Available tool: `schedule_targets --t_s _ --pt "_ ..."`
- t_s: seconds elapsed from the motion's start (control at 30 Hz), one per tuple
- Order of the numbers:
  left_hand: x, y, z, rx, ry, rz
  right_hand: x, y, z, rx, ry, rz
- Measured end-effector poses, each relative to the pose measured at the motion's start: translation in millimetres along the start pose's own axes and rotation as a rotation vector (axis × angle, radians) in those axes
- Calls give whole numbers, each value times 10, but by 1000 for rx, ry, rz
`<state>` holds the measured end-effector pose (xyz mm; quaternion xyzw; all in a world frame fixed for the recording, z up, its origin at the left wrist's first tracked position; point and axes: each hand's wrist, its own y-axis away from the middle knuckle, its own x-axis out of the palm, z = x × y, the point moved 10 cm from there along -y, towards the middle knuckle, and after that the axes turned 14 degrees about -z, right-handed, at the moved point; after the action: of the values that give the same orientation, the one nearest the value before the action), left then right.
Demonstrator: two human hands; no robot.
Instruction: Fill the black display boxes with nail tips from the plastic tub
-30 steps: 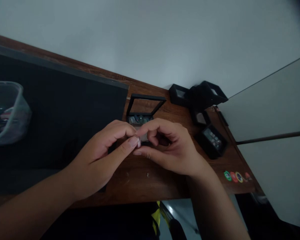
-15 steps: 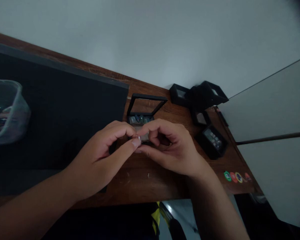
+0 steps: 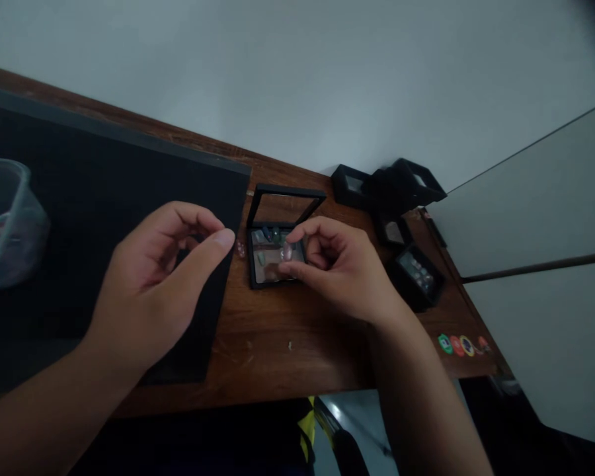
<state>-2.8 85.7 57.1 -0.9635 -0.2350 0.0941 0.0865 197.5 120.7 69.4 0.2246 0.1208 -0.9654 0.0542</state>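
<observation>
My right hand (image 3: 297, 254) pinches a small, glossy, pale pink oval piece (image 3: 287, 250) between thumb and forefinger. It is over an open black display case (image 3: 252, 268); the lid with a clear window (image 3: 286, 208) stands tilted up at the back. Inside, several small blue, green and clear pieces (image 3: 276, 234) lie along the rear, and a pale green one (image 3: 261, 258) lies at the left. My left hand (image 3: 223, 238) is to the left of the case, thumb and forefinger tips together; whatever they may hold is hidden. Another clear pink piece (image 3: 240, 248) lies on the wood between that hand and the case.
A black mat (image 3: 104, 172) covers the table's left side, with a clear plastic tub (image 3: 32, 231) of mixed items on it. More black cases (image 3: 401, 185) are piled at the back right; one (image 3: 416, 274) holds several shiny pieces. Round colourful stickers (image 3: 456, 344) line the right edge.
My hands have parted: the left has drawn back to the left, while the right has the pink piece over the case. The inside of the case shows more now.
</observation>
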Motion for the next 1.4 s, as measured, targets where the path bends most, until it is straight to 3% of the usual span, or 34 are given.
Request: schedule_targets --t_s 0.13,0.2,0.3,0.5,0.6,0.77,0.9,0.97,1.1,1.4 --pt "-36 7 -39 131 -175 -27 51 -53 -250 148 6 23" --pt "-32 26 -97 239 -257 -22 97 -62 -296 164 11 36" --pt "-25 8 -69 280 -326 4 164 -63 -314 159 23 54" --pt "206 -31 123 360 -593 211 212 -74 -340 112 145 57" --pt "293 -12 169 423 -666 251 229 -82 -381 111 160 58" --pt "321 -4 218 448 -690 256 192 -97 -393 120 42 58" --pt "312 -7 223 463 -705 255 8 -108 -364 144 0 38" --pt "307 -4 219 468 -711 253 -39 -85 -371 173 31 92" --pt "312 10 219 455 -719 268 8 4 -403 193 136 258" --pt "269 10 243 421 -660 257 9 -5 -367 109 153 228"
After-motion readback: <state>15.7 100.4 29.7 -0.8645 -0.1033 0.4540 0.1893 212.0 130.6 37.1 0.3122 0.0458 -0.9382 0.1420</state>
